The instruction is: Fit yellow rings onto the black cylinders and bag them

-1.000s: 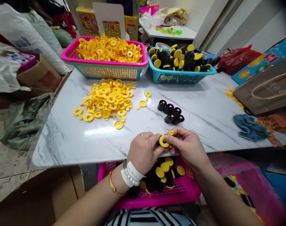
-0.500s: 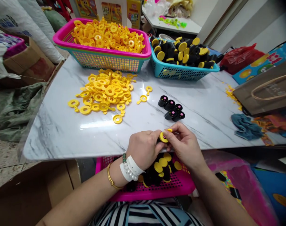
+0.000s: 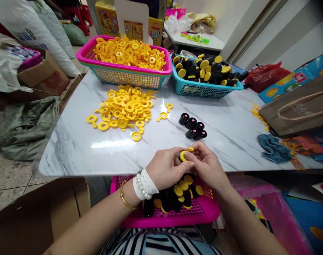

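Note:
My left hand is closed around a small black cylinder, mostly hidden by the fingers. On its end sits a yellow ring cap with a tab sticking out. My right hand pinches this cap, its thumb pressed on the ring. Both hands meet just above the table's front edge. Beyond them, several black cylinders with pink dots inside stand grouped on the table. A loose pile of yellow ring caps lies to the left, with two separate ones beside it.
At the back stand a pink basket heaped with yellow caps and a blue basket of capped black cylinders. Below the table edge, a magenta basket holds more capped pieces. A brown paper bag and blue cloth are at right.
My right thumb now covers more of the ring, and my left thumb has come over beneath the cap. The camera view has shifted slightly, so the table's back things appear lower.

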